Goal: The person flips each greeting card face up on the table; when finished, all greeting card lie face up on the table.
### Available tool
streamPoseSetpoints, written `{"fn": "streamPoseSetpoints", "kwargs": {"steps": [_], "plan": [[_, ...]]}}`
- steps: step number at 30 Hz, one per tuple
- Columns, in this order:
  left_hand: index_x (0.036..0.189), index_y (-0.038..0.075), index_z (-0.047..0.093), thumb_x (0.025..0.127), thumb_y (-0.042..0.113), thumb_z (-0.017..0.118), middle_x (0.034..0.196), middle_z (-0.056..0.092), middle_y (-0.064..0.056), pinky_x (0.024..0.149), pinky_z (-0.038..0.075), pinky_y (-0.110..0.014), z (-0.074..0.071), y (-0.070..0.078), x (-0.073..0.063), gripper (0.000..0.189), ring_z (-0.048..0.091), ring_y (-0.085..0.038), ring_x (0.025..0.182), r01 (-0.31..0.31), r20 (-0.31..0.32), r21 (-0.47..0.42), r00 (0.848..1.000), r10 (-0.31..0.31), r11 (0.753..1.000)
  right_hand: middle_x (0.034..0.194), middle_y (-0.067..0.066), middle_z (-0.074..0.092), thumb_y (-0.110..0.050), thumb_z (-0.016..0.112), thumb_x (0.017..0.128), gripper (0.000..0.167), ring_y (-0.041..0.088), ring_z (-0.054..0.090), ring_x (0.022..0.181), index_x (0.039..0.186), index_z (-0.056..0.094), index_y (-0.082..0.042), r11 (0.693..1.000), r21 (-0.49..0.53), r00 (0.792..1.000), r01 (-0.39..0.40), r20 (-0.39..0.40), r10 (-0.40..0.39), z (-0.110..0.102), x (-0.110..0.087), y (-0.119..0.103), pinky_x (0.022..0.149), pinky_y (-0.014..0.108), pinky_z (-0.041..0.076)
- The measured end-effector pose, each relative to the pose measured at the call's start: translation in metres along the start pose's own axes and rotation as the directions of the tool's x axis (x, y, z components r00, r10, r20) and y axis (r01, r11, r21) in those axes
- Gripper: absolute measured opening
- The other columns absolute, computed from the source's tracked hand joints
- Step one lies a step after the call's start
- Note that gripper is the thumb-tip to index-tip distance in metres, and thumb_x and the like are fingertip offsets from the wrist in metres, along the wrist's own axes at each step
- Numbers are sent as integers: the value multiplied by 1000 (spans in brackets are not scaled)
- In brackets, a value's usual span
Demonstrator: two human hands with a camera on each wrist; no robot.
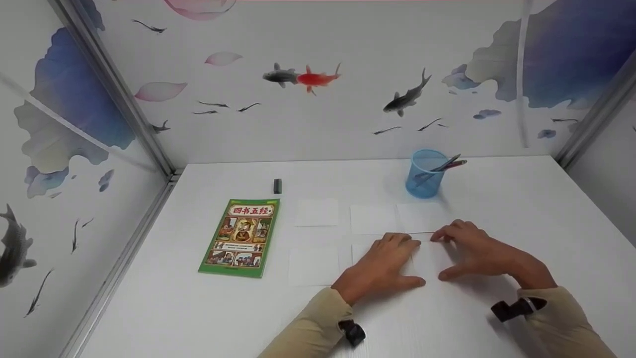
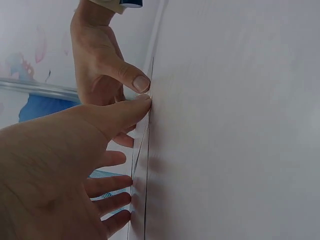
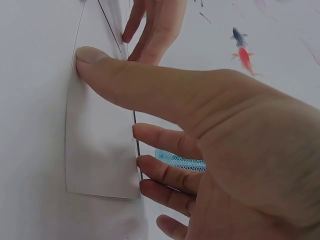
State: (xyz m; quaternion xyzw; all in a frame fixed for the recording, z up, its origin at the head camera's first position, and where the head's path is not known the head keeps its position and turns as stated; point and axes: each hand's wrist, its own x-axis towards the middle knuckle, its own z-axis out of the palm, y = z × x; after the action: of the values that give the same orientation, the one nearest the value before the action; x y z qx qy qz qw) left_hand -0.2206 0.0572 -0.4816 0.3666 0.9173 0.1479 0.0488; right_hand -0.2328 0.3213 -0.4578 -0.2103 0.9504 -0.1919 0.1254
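A white paper square (image 1: 428, 259) lies flat on the white table between my two hands. My left hand (image 1: 380, 263) rests at its left side, fingers spread and thumb stretched toward the right thumb. On the other side, my right hand (image 1: 477, 251) spans the sheet, also seen in the right wrist view as a pale paper (image 3: 102, 155). The right thumb (image 3: 95, 57) touches its near edge and the fingertips touch its far edge. Another white square (image 1: 358, 252) lies partly under the left hand. In the left wrist view the thumb tips almost meet.
More white squares (image 1: 317, 213) lie in rows beyond and left of the hands. A green-bordered book (image 1: 241, 238) lies at the left, with a small dark block (image 1: 278, 186) behind it. A blue mesh cup (image 1: 425, 176) holding pens (image 1: 449, 164) stands at the back right.
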Motion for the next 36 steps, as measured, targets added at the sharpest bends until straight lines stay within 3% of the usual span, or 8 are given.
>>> {"fn": "streamPoseSetpoints", "kwargs": {"steps": [7,12,16,20,24,27,31,36], "plan": [[162,23,47,100,59,73,155,54,2,121,46,-33,2,2,3,76,50,-15,144,-3,-36,24,999,4,1000,129,3,65,-44,92,86,58,26,59,124,129,67,-15,996,88,999,21,-51,-17,0,0,0,108,53,53],[158,21,51,97,42,82,144,60,2,110,51,-25,-1,1,7,71,58,-13,129,-3,-158,-46,987,-4,999,125,1,75,-28,84,96,35,26,70,117,126,71,-16,979,194,991,61,-126,-37,-5,0,4,96,34,58],[151,19,58,98,24,82,133,66,1,100,53,-18,-2,-4,9,58,64,-10,116,-17,-264,-170,964,-28,985,123,0,78,-25,83,97,30,20,72,111,126,76,-18,976,198,978,89,-202,-48,-7,1,6,86,26,57],[139,15,67,102,15,77,109,69,-2,84,50,-11,-2,-9,10,39,64,-9,96,-41,-334,-343,939,-81,939,116,-4,80,-24,81,99,22,8,72,105,121,79,-21,968,222,956,114,-291,-45,-7,1,5,86,23,57],[127,12,76,109,21,68,79,65,-2,67,43,-12,-4,-13,11,22,57,-7,71,-37,-336,-524,927,-166,851,112,-5,79,-25,79,102,14,7,72,102,116,79,-22,935,316,944,159,-327,-49,-8,0,6,89,19,58],[123,9,77,113,30,61,76,72,0,65,48,-14,-4,-16,11,28,63,-5,66,-40,-280,-698,934,-221,715,110,-3,79,-23,78,102,11,11,74,101,113,79,-21,904,377,946,200,-315,-78,-9,0,8,91,19,59],[121,7,78,112,38,60,99,84,-3,79,61,-20,-5,-18,13,37,80,-10,84,-46,-218,-836,942,-254,547,113,5,78,-17,80,100,13,14,74,103,113,79,-16,877,401,948,266,-271,-164,-8,1,10,93,23,60],[119,15,79,103,24,76,106,84,1,83,64,-23,-8,-18,12,19,80,-7,95,-9,-170,-890,934,-315,455,133,1,73,-27,84,97,15,9,63,124,112,81,-31,912,335,958,236,-238,-161,-5,2,8,107,45,54]]}}
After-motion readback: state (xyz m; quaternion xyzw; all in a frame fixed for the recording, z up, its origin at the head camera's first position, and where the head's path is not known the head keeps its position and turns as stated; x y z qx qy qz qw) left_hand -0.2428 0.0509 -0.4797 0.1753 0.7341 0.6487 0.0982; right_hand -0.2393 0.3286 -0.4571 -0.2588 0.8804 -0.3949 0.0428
